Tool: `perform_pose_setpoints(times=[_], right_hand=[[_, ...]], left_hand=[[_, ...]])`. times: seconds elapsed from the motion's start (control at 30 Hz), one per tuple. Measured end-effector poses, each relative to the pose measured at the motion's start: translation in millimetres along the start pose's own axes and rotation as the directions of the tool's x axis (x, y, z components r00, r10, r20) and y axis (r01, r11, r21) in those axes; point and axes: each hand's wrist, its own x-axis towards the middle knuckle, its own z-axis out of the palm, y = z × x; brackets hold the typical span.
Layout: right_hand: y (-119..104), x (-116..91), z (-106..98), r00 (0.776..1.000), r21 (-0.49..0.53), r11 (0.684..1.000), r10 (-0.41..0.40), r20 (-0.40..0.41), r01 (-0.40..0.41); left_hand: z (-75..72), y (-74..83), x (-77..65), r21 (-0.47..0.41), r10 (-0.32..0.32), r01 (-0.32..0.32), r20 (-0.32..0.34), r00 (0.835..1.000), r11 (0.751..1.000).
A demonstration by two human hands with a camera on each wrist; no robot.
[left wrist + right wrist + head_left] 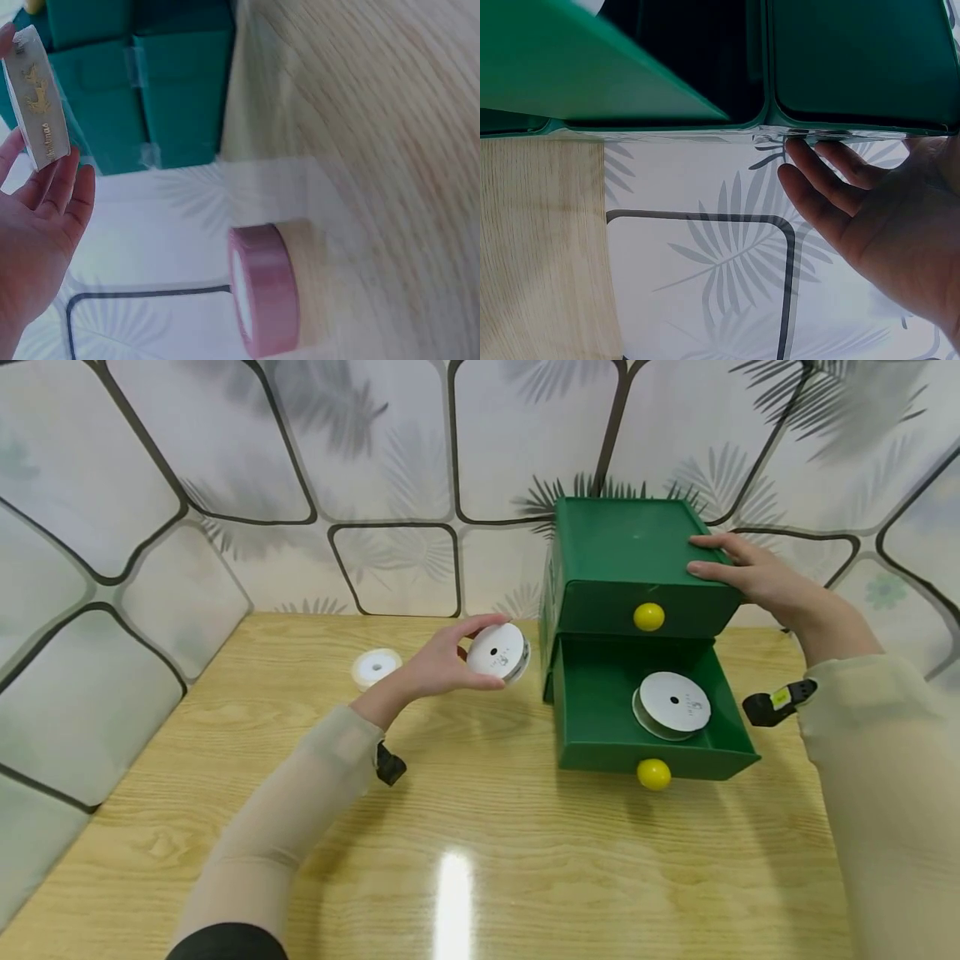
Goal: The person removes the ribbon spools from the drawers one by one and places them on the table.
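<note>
My left hand [442, 662] pinches a spool of ribbon [496, 652] by its edge, thumb below and fingers above, held up left of the green drawer cabinet [622, 539]. In the left wrist view this ribbon is pale with gold print. My right hand [765, 578] rests on the cabinet's top right edge; in the right wrist view its fingers [821, 199] extend along the side. The lower drawer [600, 727] is pulled out, with another white-faced ribbon spool [672, 703] lying in it. The upper drawer [600, 610] is closed.
A further ribbon spool [375, 668] lies on the wooden table [480, 827] behind my left wrist; the left wrist view shows a pink ribbon spool [271, 291]. Yellow knobs [654, 774] stick out from the drawer fronts. A patterned wall covering [397, 568] stands behind the table.
</note>
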Motion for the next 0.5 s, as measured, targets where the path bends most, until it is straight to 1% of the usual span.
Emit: perform_pose_setpoints(times=[0.2, 0.3, 0.43, 0.5], right_hand=[[-1.8, -0.6, 0.8, 1.0, 0.003, 1.0, 0.0, -0.001, 0.0], [-2.0, -0.9, 1.0, 1.0, 0.003, 1.0, 0.003, -0.001, -0.003], [-1.8, -1.3, 1.2, 1.0, 0.005, 1.0, 0.007, -0.003, -0.007], [-1.7, -1.5, 1.4, 1.0, 0.007, 1.0, 0.008, -0.003, -0.008]], left_hand=[[-0.6, -18.5, 7.7, 0.085, -0.06, 0.059, 0.003, 0.998, 0.995], [0.4, -26.0, 12.5, 0.109, -0.077, 0.075, 0.008, 0.997, 0.991], [3.3, -35.2, 19.4, 0.107, -0.095, 0.093, 0.017, 0.995, 0.99], [4.9, -38.6, 22.5, 0.096, -0.118, 0.115, 0.024, 0.993, 0.989]])
